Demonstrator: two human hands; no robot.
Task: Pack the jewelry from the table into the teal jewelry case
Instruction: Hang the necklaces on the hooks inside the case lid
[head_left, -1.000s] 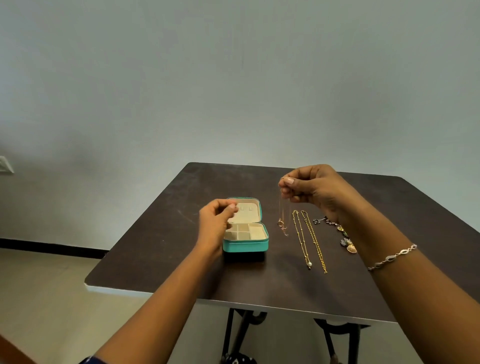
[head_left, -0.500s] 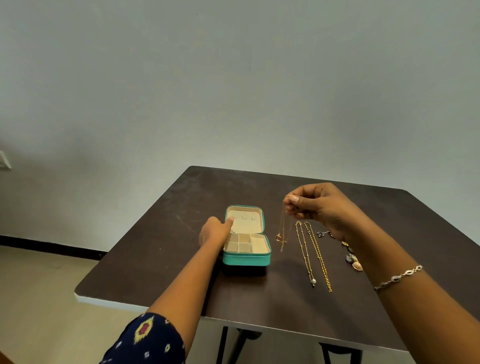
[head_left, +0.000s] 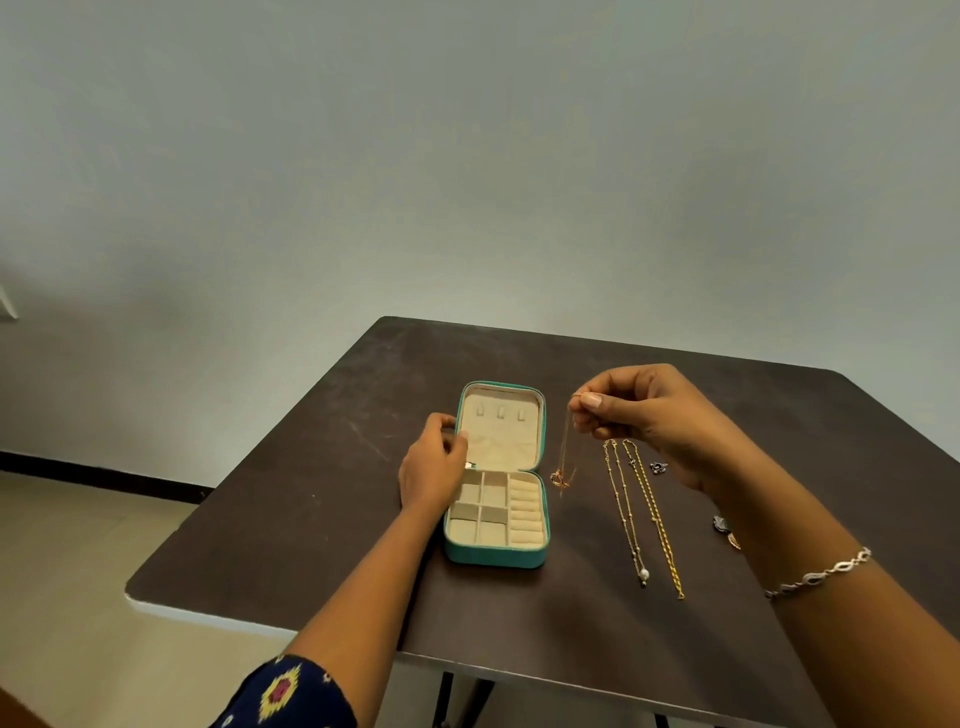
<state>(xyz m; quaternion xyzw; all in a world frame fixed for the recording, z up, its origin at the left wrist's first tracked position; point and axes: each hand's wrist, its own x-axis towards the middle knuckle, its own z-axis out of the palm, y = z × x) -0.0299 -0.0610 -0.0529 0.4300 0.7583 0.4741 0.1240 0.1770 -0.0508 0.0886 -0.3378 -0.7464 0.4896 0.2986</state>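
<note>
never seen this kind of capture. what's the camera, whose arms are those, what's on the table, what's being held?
There is no robot here. One wide-angle camera is worn on a person's head and looks forward and down, so the two arms reaching in from the bottom are the wearer's own.

On the dark table lies an open teal jewelry case, its lid laid back and its beige compartments looking empty. The left hand rests at the case's left edge. The right hand pinches a thin necklace, which hangs down beside the case, pendant at the bottom.

Right of it, two gold chains lie stretched out on the table, one ending in a pearl. Further right are a few small charms, partly hidden by the right arm, which wears a silver bracelet.
</note>
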